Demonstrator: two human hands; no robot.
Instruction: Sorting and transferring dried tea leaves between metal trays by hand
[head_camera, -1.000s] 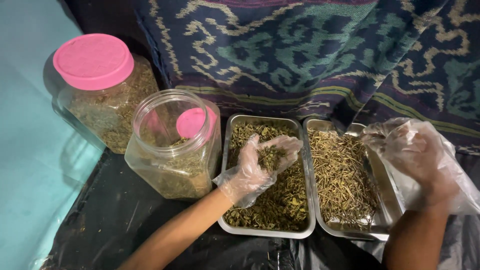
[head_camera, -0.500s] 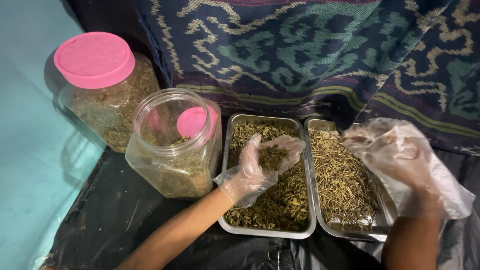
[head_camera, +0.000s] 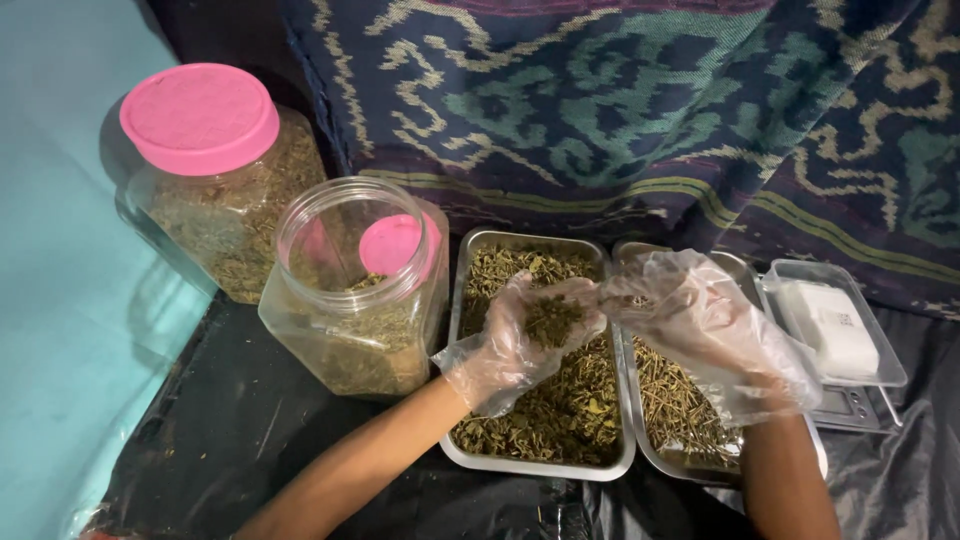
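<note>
My left hand (head_camera: 520, 340), in a clear plastic glove, is cupped palm up around a clump of dried green leaves (head_camera: 553, 320) above the left metal tray (head_camera: 540, 468). My right hand (head_camera: 700, 325), also gloved, reaches across from the right tray (head_camera: 690, 470) of dried stalks, fingertips touching the clump. An open clear plastic jar (head_camera: 350, 290), partly filled with dried leaves, stands just left of the trays, its pink lid (head_camera: 392, 245) behind it.
A second clear jar (head_camera: 225, 200) with a pink lid on stands at the back left. A small digital scale with a clear tray (head_camera: 835, 325) sits at the right. Black plastic sheeting (head_camera: 210, 420) covers the surface; patterned cloth (head_camera: 620, 110) hangs behind.
My right hand has moved left from over the right tray to meet the left hand. The left hand stays cupped around the leaves.
</note>
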